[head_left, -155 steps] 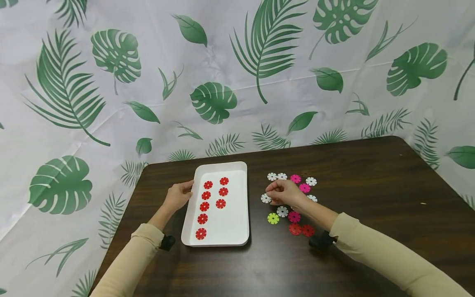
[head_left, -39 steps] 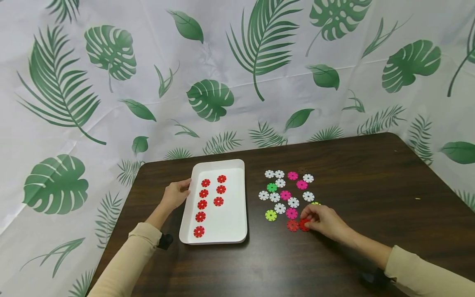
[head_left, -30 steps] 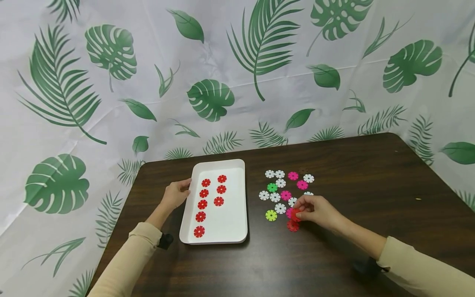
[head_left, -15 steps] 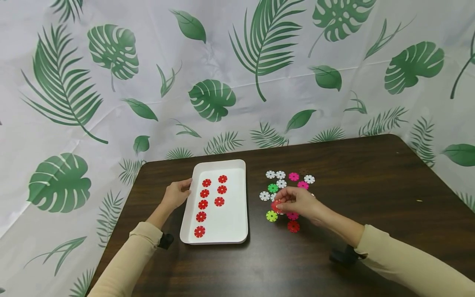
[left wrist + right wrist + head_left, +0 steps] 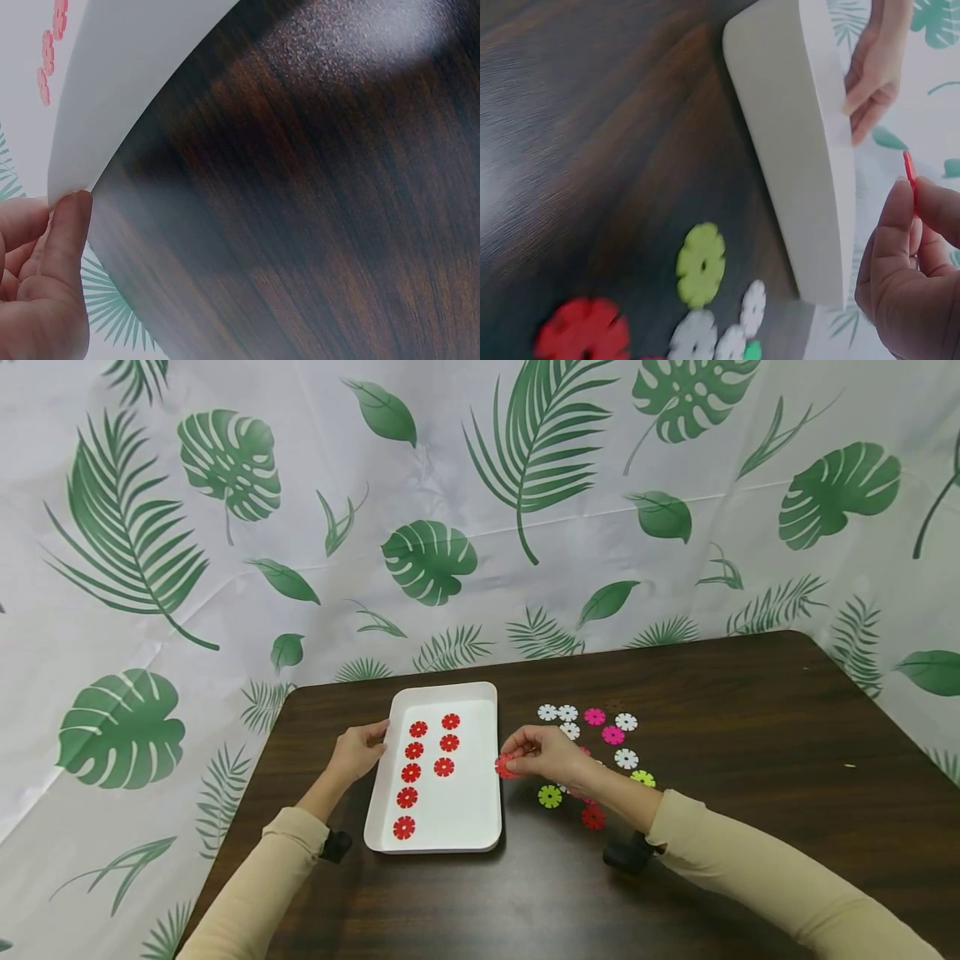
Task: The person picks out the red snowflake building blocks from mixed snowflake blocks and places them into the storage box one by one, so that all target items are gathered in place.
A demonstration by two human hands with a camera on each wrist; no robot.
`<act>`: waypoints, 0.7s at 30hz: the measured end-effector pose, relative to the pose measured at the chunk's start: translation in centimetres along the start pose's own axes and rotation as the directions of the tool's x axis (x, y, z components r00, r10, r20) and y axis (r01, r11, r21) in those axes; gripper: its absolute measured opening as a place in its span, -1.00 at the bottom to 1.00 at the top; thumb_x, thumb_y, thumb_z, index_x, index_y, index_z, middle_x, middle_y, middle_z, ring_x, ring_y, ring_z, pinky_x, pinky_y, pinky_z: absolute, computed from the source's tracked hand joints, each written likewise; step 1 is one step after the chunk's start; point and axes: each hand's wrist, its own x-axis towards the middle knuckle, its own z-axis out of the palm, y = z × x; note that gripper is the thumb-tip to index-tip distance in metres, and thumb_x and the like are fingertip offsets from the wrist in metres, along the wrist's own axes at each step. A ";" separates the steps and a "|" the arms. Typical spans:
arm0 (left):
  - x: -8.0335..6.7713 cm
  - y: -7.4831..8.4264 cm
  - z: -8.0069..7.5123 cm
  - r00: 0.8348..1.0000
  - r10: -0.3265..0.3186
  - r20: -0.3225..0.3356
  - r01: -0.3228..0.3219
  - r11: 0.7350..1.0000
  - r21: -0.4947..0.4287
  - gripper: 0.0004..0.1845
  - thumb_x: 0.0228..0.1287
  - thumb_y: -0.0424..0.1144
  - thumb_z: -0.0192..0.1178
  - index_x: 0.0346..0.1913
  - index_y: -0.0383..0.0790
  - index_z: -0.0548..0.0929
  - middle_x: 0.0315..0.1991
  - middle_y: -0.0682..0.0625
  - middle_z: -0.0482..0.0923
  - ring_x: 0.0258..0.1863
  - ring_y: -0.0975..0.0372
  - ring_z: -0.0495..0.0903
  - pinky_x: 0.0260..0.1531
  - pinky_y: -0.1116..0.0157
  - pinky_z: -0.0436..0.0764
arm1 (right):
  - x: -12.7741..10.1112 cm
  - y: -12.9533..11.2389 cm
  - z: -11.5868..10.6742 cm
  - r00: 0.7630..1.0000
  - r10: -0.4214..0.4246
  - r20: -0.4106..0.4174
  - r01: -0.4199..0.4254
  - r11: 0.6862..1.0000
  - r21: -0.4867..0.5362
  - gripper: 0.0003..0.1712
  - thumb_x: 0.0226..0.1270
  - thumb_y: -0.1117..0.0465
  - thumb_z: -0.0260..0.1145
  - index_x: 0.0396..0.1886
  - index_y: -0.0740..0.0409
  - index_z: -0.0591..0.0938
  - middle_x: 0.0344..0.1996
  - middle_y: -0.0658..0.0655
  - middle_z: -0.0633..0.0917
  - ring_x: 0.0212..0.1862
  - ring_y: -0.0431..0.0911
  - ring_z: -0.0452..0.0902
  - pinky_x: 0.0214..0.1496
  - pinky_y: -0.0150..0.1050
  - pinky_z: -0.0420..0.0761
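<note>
1. We see our right hand (image 5: pixel 546 756) pinching a red disc (image 5: pixel 504 767) between thumb and fingertips, just above the right rim of the white tray (image 5: pixel 487 693).
2. The red disc is a small, flat plastic piece with a notched, flower-like edge; in the right wrist view it (image 5: pixel 910 180) shows edge-on as a thin red sliver sticking up above our fingertips (image 5: pixel 897 217).
3. Our left hand (image 5: pixel 362 752) grips the tray's left rim, the fingers curled around its edge; in the left wrist view the thumb (image 5: pixel 66 232) presses against the tray's white wall (image 5: pixel 127 82).
4. Inside the tray lie eight more red discs (image 5: pixel 409 772) of the same shape, flat, in two columns: five on the left, three on the right.
5. The tray sits on the dark wood-grain counter (image 5: pixel 750 735).
6. To the right of the tray, loose discs lie scattered flat on the counter: white ones (image 5: pixel 626 722), pink ones (image 5: pixel 595 717), a yellow-green one (image 5: pixel 550 796) and one more red one (image 5: pixel 593 817) nearest to us.
7. Our right forearm crosses over part of this scatter, hiding some pieces.
8. Behind the counter hangs a white cloth printed with green leaves (image 5: pixel 427 560).
</note>
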 end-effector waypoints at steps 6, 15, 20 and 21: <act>0.0 0.0 0.0 1.000 -0.008 0.011 0.008 1.000 -0.003 -0.50 0.28 -0.46 0.08 0.30 -0.32 0.39 0.21 -0.29 0.43 0.04 -0.05 0.55 0.05 0.06 0.55 | 2.2 -0.4 2.2 1.000 0.009 0.021 -0.010 0.999 0.040 -0.79 0.12 0.46 0.33 -0.22 0.42 0.58 -0.47 0.09 0.57 -0.42 -0.17 0.51 -0.20 -0.06 0.69; 0.1 0.2 -0.2 1.000 -0.004 0.014 0.003 1.000 0.006 -0.50 0.28 -0.46 0.09 0.30 -0.31 0.38 0.23 -0.28 0.41 0.08 -0.06 0.53 0.06 0.06 0.53 | 4.6 -0.9 5.1 1.000 -0.007 0.028 0.007 1.000 0.019 -0.84 0.08 0.51 0.32 -0.29 0.43 0.59 -0.54 0.07 0.55 -0.46 -0.20 0.50 -0.26 -0.18 0.70; 0.0 0.2 -0.2 1.000 -0.001 0.018 0.001 1.000 0.000 -0.50 0.29 -0.47 0.08 0.30 -0.32 0.38 0.23 -0.29 0.41 0.07 -0.06 0.54 0.06 0.06 0.54 | 5.4 -1.0 6.6 0.998 -0.029 0.049 0.030 0.999 -0.012 -0.84 0.08 0.52 0.29 -0.29 0.46 0.59 -0.50 0.09 0.57 -0.46 -0.22 0.48 -0.32 -0.31 0.68; 0.0 0.2 -0.2 1.000 -0.001 0.019 0.001 1.000 -0.001 -0.50 0.29 -0.47 0.08 0.30 -0.33 0.38 0.23 -0.29 0.41 0.07 -0.06 0.54 0.05 0.06 0.54 | 5.5 -1.0 6.8 0.998 -0.032 0.053 0.033 0.999 -0.022 -0.83 0.07 0.52 0.29 -0.29 0.46 0.59 -0.51 0.09 0.57 -0.46 -0.22 0.47 -0.34 -0.33 0.68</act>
